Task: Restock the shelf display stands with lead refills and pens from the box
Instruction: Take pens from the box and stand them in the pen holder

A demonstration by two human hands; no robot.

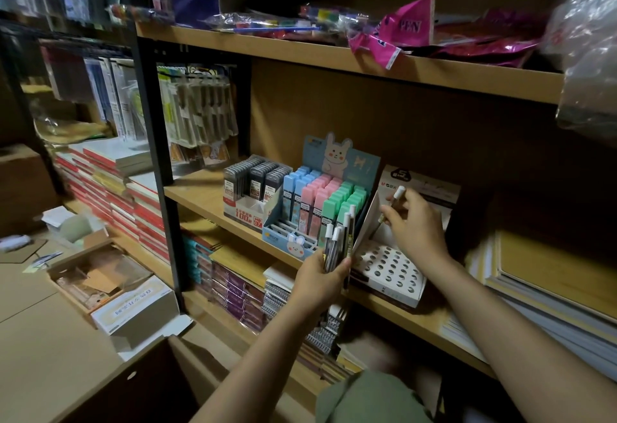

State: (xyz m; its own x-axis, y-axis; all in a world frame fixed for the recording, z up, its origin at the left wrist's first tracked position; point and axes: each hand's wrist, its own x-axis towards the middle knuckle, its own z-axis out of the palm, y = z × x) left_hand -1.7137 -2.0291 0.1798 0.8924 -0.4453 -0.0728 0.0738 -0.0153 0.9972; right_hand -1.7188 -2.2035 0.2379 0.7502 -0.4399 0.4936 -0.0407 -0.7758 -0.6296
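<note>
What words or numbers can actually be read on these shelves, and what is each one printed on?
"PEN": pink packet on the top shelf.
"100", "HB", "0.7": front of the grey lead refill stand.
"Hi": backboard of the bunny stand.
"5": card behind the white pen stand.
Floor box label and refill case labels: too small or blurred.

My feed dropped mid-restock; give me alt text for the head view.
The right hand holds one white-capped pen over the white pen display stand with its empty round holes, while the left hand grips a bundle of pens. Left of it stand the pastel lead refill display and a grey lead refill box.
</note>
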